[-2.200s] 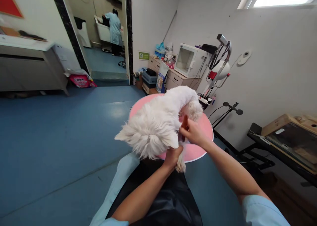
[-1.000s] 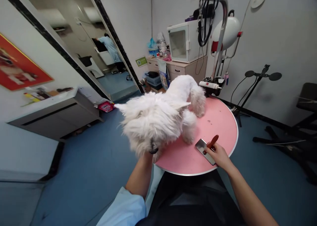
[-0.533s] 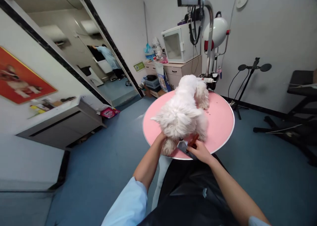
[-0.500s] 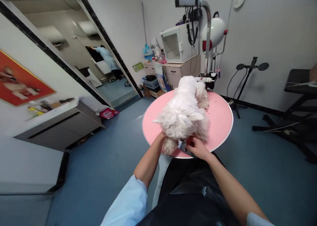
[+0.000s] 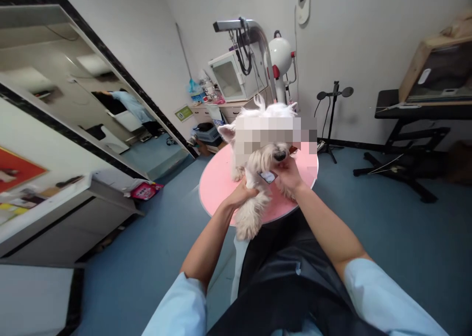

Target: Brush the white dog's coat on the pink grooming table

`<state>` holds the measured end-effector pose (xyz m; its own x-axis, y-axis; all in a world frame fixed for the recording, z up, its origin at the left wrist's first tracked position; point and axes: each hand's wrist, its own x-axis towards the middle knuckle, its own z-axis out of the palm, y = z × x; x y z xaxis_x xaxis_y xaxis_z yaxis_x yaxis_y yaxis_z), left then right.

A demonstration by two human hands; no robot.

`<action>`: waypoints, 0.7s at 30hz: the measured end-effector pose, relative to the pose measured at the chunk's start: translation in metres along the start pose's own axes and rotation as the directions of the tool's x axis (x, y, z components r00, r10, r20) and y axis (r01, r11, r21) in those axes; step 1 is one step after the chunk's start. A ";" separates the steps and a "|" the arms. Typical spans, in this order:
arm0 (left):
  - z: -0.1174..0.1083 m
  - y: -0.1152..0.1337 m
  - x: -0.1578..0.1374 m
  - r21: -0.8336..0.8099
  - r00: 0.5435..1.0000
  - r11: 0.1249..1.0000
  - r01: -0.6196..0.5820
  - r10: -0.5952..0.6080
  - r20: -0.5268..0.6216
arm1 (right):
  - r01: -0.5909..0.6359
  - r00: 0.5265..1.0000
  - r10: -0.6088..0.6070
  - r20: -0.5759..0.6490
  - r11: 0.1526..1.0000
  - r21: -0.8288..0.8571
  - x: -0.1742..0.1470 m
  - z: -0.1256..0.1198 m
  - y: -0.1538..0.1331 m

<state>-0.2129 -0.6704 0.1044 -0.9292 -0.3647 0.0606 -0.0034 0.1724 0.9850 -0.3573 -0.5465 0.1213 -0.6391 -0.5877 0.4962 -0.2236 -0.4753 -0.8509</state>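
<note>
On the pink bench [image 5: 214,183], the dog [image 5: 240,149] now raises its head [image 5: 262,112]; left grip [image 5: 236,196] clamps its foreleg [image 5: 252,214], pointing lengthwise toward dark apron [image 5: 287,272], right grip [image 5: 290,178] the brush [image 5: 268,177].

A fluffy white dog [image 5: 256,152] sticks one front leg [image 5: 253,210] out, a flat silver metal brush [image 5: 268,177] below its chin [image 5: 263,159].

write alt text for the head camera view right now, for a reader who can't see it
A fluffy white dog faces roughly toward the camera on a round pink table. The person's bare left hand grips its shaggy off-white foreleg; their bare right hand holds a shiny metal-plated brush, partly hidden, below its muzzle. Behind stands a white clear-fronted cabinet.
</note>
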 end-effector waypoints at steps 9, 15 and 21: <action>0.010 0.002 -0.026 0.017 0.994 0.997 0.079 -0.080 0.073 | -0.275 0.857 0.273 -0.438 0.960 0.060 -0.095 -0.021 0.076; 0.024 -0.002 -0.030 -0.076 0.996 0.994 0.080 -0.083 -0.028 | -0.262 0.912 0.205 -0.356 0.957 -0.121 -0.102 -0.029 0.068; 0.029 0.000 -0.033 -0.175 0.985 0.975 0.140 -0.156 -0.079 | -0.274 0.935 0.236 -0.263 0.955 -0.115 -0.103 -0.032 0.065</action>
<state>-0.1927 -0.6313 0.0978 -0.8851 -0.4583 -0.0807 -0.0685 -0.0432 0.9967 -0.3297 -0.4959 0.0100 -0.8443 -0.4897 0.2176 -0.1233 -0.2176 -0.9682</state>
